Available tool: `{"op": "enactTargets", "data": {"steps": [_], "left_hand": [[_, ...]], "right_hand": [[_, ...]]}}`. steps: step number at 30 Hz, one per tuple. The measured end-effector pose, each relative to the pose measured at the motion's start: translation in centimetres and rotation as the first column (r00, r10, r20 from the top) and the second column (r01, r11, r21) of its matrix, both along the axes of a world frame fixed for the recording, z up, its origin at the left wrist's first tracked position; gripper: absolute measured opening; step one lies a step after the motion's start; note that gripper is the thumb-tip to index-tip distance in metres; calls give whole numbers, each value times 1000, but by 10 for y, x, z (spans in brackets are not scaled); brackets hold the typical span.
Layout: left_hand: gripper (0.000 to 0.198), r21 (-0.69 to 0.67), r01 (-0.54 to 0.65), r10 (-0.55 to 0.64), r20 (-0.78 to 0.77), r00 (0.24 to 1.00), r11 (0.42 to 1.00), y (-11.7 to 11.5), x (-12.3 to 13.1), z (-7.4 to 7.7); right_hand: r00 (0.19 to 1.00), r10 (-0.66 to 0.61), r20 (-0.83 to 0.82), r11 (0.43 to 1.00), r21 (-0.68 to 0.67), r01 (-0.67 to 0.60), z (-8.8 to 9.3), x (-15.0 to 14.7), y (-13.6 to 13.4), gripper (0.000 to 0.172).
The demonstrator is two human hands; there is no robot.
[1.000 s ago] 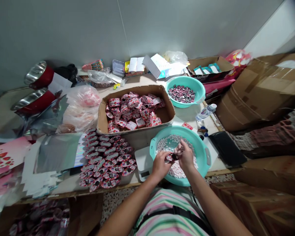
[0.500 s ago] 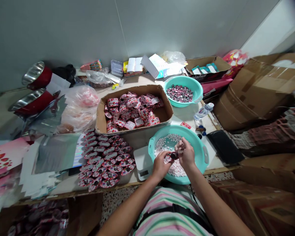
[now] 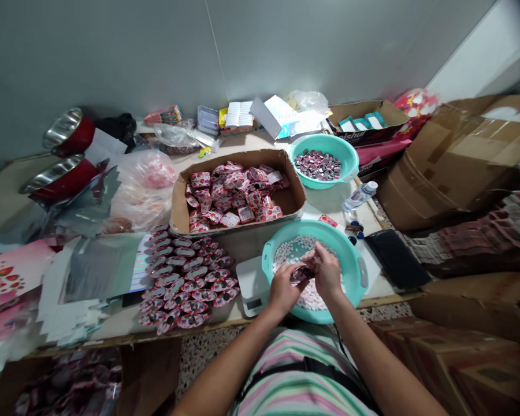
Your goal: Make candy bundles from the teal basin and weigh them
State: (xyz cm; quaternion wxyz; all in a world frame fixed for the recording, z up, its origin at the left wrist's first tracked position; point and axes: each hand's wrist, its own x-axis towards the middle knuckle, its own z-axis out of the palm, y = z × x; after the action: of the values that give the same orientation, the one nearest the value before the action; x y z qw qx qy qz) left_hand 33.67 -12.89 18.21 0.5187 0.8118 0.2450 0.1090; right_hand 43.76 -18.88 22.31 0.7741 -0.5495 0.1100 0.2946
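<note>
Over a turquoise basin (image 3: pixel 359 289) of small white round candies (image 3: pixel 308 299), my left hand (image 3: pixel 285 292) grips a small strawberry-print container (image 3: pixel 297 274), its dark opening turned toward the right. My right hand (image 3: pixel 328 271) is closed against that opening with some white candies in its fingers. How many candies it holds cannot be seen. Left of the basin, a white scale (image 3: pixel 250 280) lies partly under the rim. Beside it stand rows of similar containers (image 3: pixel 195 276), several with dark round openings facing up.
A cardboard tray (image 3: pixel 293 209) of printed containers sits behind the basin. Farther back is a second turquoise basin (image 3: pixel 349 151) with small metallic round pieces (image 3: pixel 318 164). A clear bottle (image 3: pixel 357 196) and a black wallet-like case (image 3: pixel 397 259) lie right. Large cartons (image 3: pixel 450 167) stand beyond.
My right hand has moved slightly left and down, closer to the container's opening. My left hand stays nearly in place, still holding the container.
</note>
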Motion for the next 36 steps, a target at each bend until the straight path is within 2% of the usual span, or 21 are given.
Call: {"op": "enactTargets", "data": {"steps": [5, 10, 14, 19, 21, 26, 29, 32, 34, 36], "left_hand": [[40, 19, -33, 33, -9, 999, 999, -1, 1, 4], [37, 125, 17, -16, -3, 1000, 992, -1, 0, 7], [37, 102, -11, 10, 5, 1000, 995, -2, -1, 5], [38, 36, -44, 43, 22, 999, 998, -4, 0, 1], [38, 12, -60, 60, 30, 998, 998, -4, -1, 2], [39, -53, -88, 95, 145, 985, 995, 0, -8, 4], [38, -78, -168, 178, 137, 975, 983, 8, -12, -6], [38, -64, -226, 230, 57, 972, 972, 14, -15, -18], [39, -28, -203, 204, 45, 978, 979, 16, -17, -21], [38, -6, -198, 199, 44, 979, 980, 17, -18, -18]], "right_hand": [[999, 15, 30, 1000, -16, -14, 0, 0, 1, 35], [998, 54, 36, 995, -86, -51, -1, -1, -2, 38], [997, 51, 58, 998, -49, -48, 0, -3, -2, 37], [982, 166, 88, 986, -22, -165, 3, -3, -3, 39], [986, 116, 117, 993, -21, -114, 4, 0, -4, 38], [965, -141, 221, 988, -34, 152, 1, 19, -16, 35], [950, -196, 245, 974, -67, 218, -5, 31, -28, 34], [949, -172, 262, 967, -137, 213, -19, 36, -40, 33], [956, -116, 270, 965, -198, 173, -33, 36, -48, 34], [960, -7, 281, 955, -282, 90, -50, 35, -55, 34]]}}
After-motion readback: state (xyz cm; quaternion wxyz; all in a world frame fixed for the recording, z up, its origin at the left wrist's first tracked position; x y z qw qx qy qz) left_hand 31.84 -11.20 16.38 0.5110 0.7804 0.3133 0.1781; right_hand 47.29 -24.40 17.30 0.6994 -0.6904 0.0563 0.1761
